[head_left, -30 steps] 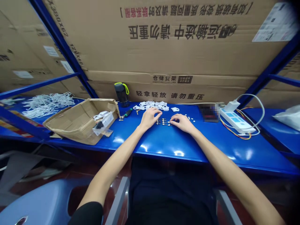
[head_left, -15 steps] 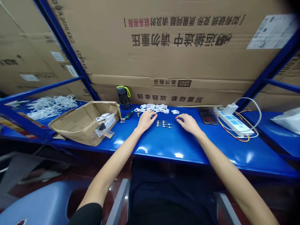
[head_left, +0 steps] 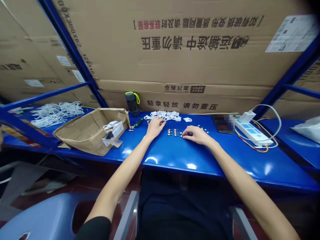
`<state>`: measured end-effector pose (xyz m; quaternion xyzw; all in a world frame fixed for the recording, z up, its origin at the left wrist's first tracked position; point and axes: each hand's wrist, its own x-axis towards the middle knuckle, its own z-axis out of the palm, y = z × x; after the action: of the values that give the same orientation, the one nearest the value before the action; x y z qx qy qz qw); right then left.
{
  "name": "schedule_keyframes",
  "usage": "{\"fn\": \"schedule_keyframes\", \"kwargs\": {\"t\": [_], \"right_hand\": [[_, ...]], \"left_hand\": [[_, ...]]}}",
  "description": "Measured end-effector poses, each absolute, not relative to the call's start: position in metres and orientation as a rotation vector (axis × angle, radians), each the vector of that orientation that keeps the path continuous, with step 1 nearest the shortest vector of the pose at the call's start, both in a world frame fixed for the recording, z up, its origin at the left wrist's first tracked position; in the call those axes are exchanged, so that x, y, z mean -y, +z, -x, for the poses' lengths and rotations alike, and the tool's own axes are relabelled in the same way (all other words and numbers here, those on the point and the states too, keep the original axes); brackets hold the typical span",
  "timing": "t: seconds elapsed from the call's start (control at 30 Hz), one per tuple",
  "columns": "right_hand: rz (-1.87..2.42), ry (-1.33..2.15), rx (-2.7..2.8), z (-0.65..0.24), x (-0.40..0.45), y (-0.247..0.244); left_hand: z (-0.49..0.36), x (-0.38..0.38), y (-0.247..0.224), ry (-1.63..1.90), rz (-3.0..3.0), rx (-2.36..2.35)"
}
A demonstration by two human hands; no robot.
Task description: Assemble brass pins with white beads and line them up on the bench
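Note:
My right hand (head_left: 197,135) is low over the blue table, its thumb and forefinger closed at a small metal screw-like piece (head_left: 181,136) at the right end of the laid-out group. To the left of these fingertips, several more small screw-like pieces (head_left: 172,132) with pale collars lie in short rows. My left hand (head_left: 155,127) rests with curled fingers just in front of a pile of white plastic parts (head_left: 167,115). Its thumb and fingertips come together, and what they hold, if anything, is too small to make out. One white plastic part (head_left: 187,119) lies apart from the pile.
Tiny white bits (head_left: 205,129) lie behind my right hand. A phone (head_left: 223,124) and a power strip (head_left: 253,132) with cables are at right. At left stand a cardboard box (head_left: 82,135) and a bottle (head_left: 132,104), near a green-handled screwdriver (head_left: 138,122).
My right hand has come left and nearer the table's front, its fingertips now at the end of the screw-like pieces. Tiny white bits behind it have come into view. My left hand barely moved.

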<state>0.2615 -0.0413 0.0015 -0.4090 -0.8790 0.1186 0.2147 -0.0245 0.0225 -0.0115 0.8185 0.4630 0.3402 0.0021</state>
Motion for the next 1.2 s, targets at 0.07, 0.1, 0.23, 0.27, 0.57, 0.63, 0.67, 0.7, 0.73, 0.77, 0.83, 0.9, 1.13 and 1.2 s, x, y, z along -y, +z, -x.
{"fn": "schedule_keyframes", "kwargs": {"t": [0.07,0.1,0.23,0.27,0.57,0.63,0.67,0.7,0.73,0.77,0.83,0.9,1.13,1.2], "right_hand": [[1.150,0.317,2.435,-0.260,0.040,-0.001],[1.156,0.306,2.434,-0.260,0.040,-0.002],[1.194,0.238,2.440,-0.260,0.040,-0.002],[1.206,0.225,2.441,-0.259,0.040,-0.002],[1.278,0.179,2.445,-0.256,0.041,-0.002],[1.289,0.174,2.442,-0.256,0.041,-0.001],[1.292,0.175,2.440,-0.256,0.041,-0.001],[1.293,0.177,2.438,-0.256,0.042,-0.001],[1.294,0.176,2.432,-0.256,0.042,-0.001],[1.296,0.171,2.421,-0.256,0.042,0.000],[1.318,0.150,2.380,-0.257,0.042,0.001],[1.372,0.123,2.299,-0.260,0.041,0.004],[1.737,-0.065,1.899,-0.295,0.036,0.017],[1.857,-0.089,1.871,-0.306,0.036,0.019]], "left_hand": [[0.026,-0.024,-0.012,1.080,-2.547,-1.468],[0.026,-0.025,-0.012,1.081,-2.541,-1.471],[0.025,-0.025,-0.014,1.074,-2.545,-1.458],[0.024,-0.026,-0.014,1.078,-2.545,-1.456],[0.027,-0.027,-0.013,1.074,-2.487,-1.524],[0.028,-0.028,-0.012,1.092,-2.466,-1.545],[0.028,-0.028,-0.012,1.102,-2.457,-1.552],[0.029,-0.028,-0.011,1.107,-2.450,-1.559],[0.030,-0.029,-0.011,1.107,-2.446,-1.566],[0.031,-0.029,-0.011,1.103,-2.444,-1.573],[0.034,-0.030,-0.010,1.077,-2.464,-1.569],[0.037,-0.032,-0.009,1.023,-2.514,-1.551],[0.044,-0.032,-0.011,0.821,-2.623,-1.684],[0.043,-0.031,-0.012,0.792,-2.624,-1.718]]}}
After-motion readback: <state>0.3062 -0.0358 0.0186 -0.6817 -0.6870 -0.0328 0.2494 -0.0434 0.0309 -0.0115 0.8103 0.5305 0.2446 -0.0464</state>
